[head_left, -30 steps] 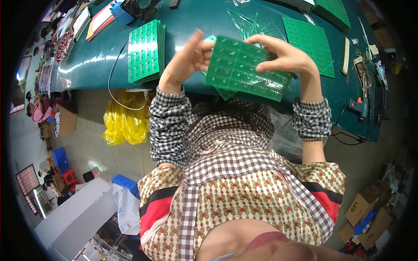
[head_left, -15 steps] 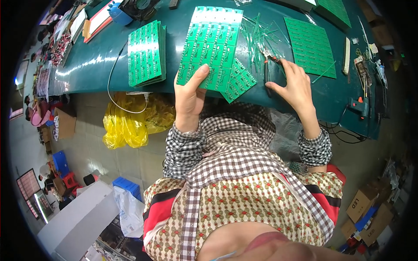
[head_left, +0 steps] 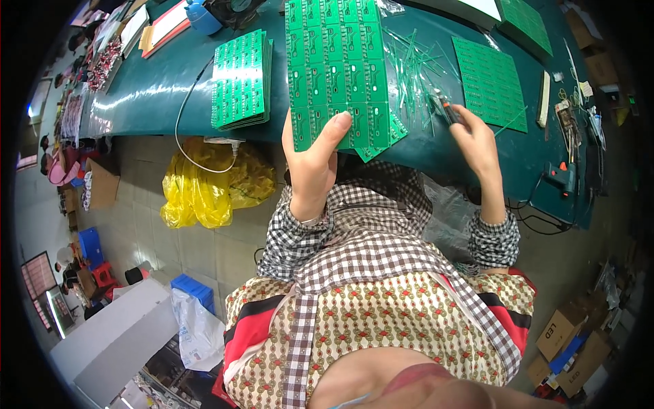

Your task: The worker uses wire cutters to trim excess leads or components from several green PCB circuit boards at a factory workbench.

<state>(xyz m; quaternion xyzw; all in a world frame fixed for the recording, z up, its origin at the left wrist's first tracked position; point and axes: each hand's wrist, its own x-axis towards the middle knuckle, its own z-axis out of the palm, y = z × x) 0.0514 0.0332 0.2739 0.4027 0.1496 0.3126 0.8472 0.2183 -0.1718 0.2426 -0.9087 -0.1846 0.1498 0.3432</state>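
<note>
A green circuit board panel (head_left: 338, 71), marked off into many small boards, is held up in my left hand (head_left: 315, 162). The thumb presses its front near the lower edge, and the other fingers are behind it. Over the table to the right, my right hand (head_left: 479, 146) is closed round the handles of a pair of cutting pliers (head_left: 443, 107), jaws pointing away to the upper left. Thin green offcut strips (head_left: 412, 65) lie scattered between panel and pliers. Another small green board (head_left: 373, 151) lies at an angle on the table, partly hidden behind the held panel.
A stack of green panels (head_left: 238, 82) stands on the green table at left. Another flat panel (head_left: 489, 82) lies at right, with a taller stack (head_left: 524, 28) behind it. A hot glue gun (head_left: 561, 178) rests near the right edge. A yellow bag (head_left: 204, 187) hangs below the table.
My left hand has raised the panel and brought it slightly right, covering more of the small board. My right hand has closed round the pliers and moved them slightly right. The view has shifted a little.
</note>
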